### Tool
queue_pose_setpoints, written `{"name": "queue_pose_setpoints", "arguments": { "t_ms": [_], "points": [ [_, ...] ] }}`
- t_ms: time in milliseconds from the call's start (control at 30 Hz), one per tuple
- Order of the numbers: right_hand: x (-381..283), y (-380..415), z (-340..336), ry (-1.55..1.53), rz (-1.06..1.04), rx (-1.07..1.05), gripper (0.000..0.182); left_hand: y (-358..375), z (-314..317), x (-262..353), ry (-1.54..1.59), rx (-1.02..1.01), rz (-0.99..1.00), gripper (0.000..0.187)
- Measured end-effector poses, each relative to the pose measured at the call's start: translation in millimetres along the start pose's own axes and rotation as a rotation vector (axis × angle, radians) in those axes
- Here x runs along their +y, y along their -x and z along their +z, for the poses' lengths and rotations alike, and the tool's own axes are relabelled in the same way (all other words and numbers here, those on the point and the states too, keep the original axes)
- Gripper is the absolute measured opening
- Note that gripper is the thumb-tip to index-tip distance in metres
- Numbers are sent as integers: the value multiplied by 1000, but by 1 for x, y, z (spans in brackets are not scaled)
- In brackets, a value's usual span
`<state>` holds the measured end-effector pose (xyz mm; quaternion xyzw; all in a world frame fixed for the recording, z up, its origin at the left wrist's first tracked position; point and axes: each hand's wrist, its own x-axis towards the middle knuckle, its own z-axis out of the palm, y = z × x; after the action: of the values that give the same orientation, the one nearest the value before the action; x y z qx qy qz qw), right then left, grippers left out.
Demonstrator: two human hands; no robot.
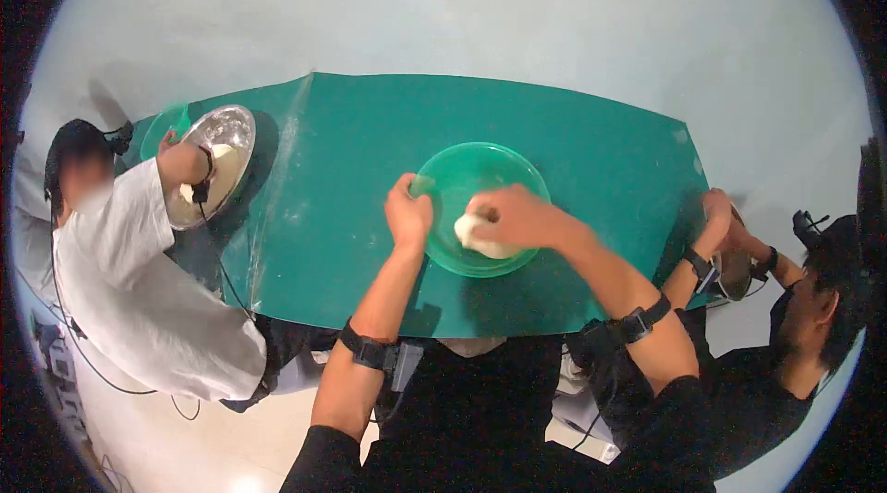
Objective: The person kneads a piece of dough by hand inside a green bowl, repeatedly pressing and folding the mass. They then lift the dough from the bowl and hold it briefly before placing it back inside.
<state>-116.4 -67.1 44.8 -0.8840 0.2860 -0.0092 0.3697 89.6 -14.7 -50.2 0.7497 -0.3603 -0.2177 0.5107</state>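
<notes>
A green translucent bowl point(488, 160) stands on the table in front of me. My left hand point(408, 215) is closed on its left rim, with the thumb over the edge. Inside the bowl lies a lump of pale dough point(469, 229), toward the front. My right hand point(519, 218) is on the dough with curled fingers, partly covering it and slightly blurred. The fingertips on the far side of the dough are hidden.
The table has a green top point(360, 133) with white smears at its left. A co-worker at the left works over a metal bowl point(242, 131) holding dough, near another green container point(166, 130). At the right, another co-worker handles a metal container point(735, 273).
</notes>
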Motion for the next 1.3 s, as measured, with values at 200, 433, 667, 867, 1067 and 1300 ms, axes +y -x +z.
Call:
{"name": "queue_pose_setpoints", "arguments": {
  "t_ms": [200,433,667,867,1067,1300],
  "points": [
    [39,-3,11,-1055,237,61,41,3,3,-3,103,8,-38,29],
    [23,-46,18,-175,295,68,42,-5,5,-6,67,-6,15,28],
    [34,-48,54,371,-83,209,37,-14,-5,6,78,-14,-7,28],
    [43,-72,44,774,-346,346,28,-6,-6,21,38,40,102,29],
    [47,-72,35,649,-346,445,28,-5,-1,35,29,58,69,31],
    [0,-47,6,55,184,23,49,-11,-7,16,-44,31,35,30]
  ]
}}
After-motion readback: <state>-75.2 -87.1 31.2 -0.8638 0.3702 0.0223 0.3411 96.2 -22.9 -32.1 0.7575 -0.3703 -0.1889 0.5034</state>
